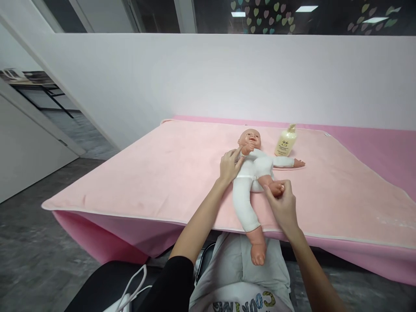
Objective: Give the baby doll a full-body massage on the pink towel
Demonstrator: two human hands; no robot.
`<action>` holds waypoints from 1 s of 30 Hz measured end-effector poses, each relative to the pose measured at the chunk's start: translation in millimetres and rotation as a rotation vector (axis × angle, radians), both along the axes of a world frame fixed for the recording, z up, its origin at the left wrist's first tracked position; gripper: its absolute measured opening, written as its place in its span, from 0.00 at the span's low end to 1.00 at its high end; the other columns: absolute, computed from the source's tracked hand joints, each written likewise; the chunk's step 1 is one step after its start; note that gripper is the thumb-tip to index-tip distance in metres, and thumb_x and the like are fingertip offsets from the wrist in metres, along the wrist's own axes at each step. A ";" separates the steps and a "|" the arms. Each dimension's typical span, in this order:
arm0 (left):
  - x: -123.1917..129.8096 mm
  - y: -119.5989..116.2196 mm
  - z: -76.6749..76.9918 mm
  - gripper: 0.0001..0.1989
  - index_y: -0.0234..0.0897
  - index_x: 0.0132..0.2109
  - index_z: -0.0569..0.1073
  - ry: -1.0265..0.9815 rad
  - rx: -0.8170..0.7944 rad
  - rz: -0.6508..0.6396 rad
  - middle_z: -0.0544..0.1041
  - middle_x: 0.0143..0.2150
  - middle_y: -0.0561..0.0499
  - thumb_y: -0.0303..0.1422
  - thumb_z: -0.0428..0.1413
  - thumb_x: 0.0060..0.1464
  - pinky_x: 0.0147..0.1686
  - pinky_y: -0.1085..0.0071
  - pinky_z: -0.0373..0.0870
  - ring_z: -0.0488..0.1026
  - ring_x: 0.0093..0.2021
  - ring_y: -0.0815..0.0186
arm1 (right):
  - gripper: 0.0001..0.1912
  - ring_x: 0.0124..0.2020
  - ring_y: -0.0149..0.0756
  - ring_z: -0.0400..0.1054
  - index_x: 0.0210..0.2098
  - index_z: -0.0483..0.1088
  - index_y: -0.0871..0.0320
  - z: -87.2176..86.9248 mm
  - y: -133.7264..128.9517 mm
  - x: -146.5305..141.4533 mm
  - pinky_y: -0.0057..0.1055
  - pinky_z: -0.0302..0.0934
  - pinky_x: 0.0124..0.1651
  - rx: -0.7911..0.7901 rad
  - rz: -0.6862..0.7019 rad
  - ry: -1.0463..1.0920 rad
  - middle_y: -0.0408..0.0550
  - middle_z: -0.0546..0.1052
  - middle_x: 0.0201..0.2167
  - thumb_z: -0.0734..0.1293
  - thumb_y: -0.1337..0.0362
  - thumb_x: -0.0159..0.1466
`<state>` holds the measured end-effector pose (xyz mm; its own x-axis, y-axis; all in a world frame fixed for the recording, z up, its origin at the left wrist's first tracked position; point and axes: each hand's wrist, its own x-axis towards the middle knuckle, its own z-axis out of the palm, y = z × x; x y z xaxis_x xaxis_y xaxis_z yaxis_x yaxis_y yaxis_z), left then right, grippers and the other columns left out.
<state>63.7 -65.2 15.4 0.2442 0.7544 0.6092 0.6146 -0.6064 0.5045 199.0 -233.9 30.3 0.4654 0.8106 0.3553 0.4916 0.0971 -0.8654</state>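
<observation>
A baby doll (246,197) with a white cloth body lies on its back on the pink mat, head away from me. My left hand (230,165) is at the doll's bent arm on the left, fingers and thumb closed about it near the doll's hand (247,149). In my right hand (283,203) is one foot of the doll (275,187), and that leg is bent up toward the belly. The other leg stretches toward me, its foot (258,255) hanging past the table edge over my lap. The doll's other arm (283,162) lies straight out to the right.
Beside the doll's head stands a pale yellow pump bottle (286,141). The light pink mat (136,173) covers a darker pink cloth (383,151) on the table. A white wall (227,78) rises behind. A black chair (107,284) with a white cable (134,284) is at lower left.
</observation>
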 end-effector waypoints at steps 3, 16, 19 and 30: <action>0.5 1.8 -1.9 0.22 0.39 0.57 0.64 -0.207 -0.081 0.009 0.71 0.53 0.45 0.40 0.47 0.58 0.51 0.64 0.62 0.67 0.52 0.59 | 0.16 0.28 0.32 0.64 0.33 0.60 0.57 -24.4 -52.4 -5.9 0.27 0.60 0.31 0.040 -0.126 0.071 0.43 0.69 0.25 0.67 0.53 0.54; 3.8 -4.9 2.5 0.21 0.43 0.56 0.67 -0.068 -0.059 -0.060 0.72 0.51 0.47 0.37 0.52 0.54 0.53 0.63 0.60 0.66 0.52 0.60 | 0.18 0.26 0.32 0.65 0.36 0.60 0.56 -2.5 -1.6 -4.0 0.28 0.60 0.29 -0.037 0.022 0.085 0.43 0.70 0.27 0.65 0.51 0.55; 3.7 -3.7 2.8 0.21 0.42 0.55 0.68 -0.077 -0.065 -0.067 0.72 0.50 0.47 0.36 0.53 0.53 0.52 0.63 0.60 0.66 0.51 0.60 | 0.18 0.27 0.33 0.66 0.37 0.59 0.56 -3.4 2.6 -4.2 0.28 0.60 0.29 -0.051 0.049 0.148 0.44 0.71 0.28 0.64 0.50 0.56; -1.0 24.7 -13.0 0.19 0.37 0.54 0.64 -0.855 -0.407 0.109 0.73 0.49 0.44 0.39 0.47 0.57 0.44 0.68 0.68 0.71 0.47 0.64 | 0.25 0.34 0.40 0.69 0.40 0.65 0.60 -77.9 -116.9 1.7 0.33 0.64 0.33 -0.124 -0.214 0.131 0.54 0.74 0.34 0.69 0.50 0.51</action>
<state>62.7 -40.5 2.4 -0.2467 0.9403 0.2346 -0.0170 -0.2463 0.9691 200.6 -350.8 -47.6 0.6662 0.7224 0.1855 0.3730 -0.1073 -0.9216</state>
